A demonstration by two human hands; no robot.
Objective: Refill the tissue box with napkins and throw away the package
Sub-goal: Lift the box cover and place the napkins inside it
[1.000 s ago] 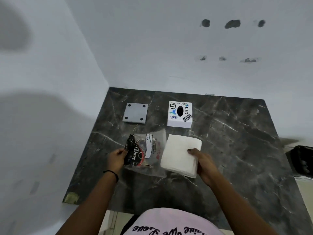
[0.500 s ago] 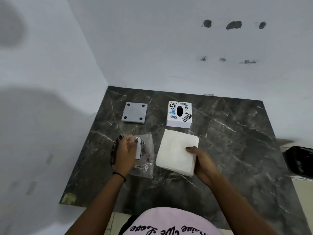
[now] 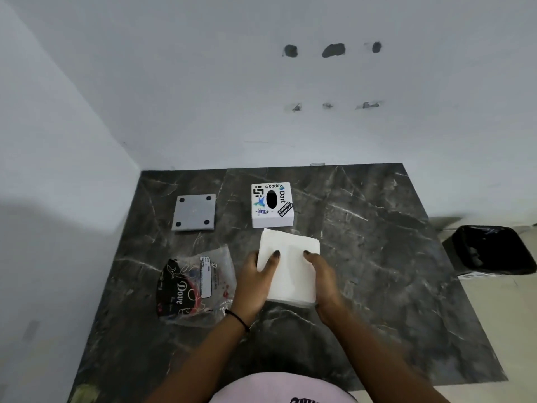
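Observation:
A stack of white napkins (image 3: 290, 269) is held between both hands just above the dark marble table (image 3: 377, 257). My left hand (image 3: 255, 283) grips its left side and my right hand (image 3: 324, 280) grips its right side. Just beyond the stack stands the white tissue box (image 3: 272, 205), covered in stickers, with a black oval slot on top. The grey base plate of the box (image 3: 194, 212) lies apart to its left, feet up. The clear plastic package (image 3: 197, 283), with black "Dove" print, lies flat and crumpled to the left of my left hand.
A black-lined bin (image 3: 491, 248) stands on the floor past the table's right edge. White walls close the table in at the back and left.
My left hand let go of the package, which now lies on the table, and moved right onto the napkin stack. Both hands now hold the stack.

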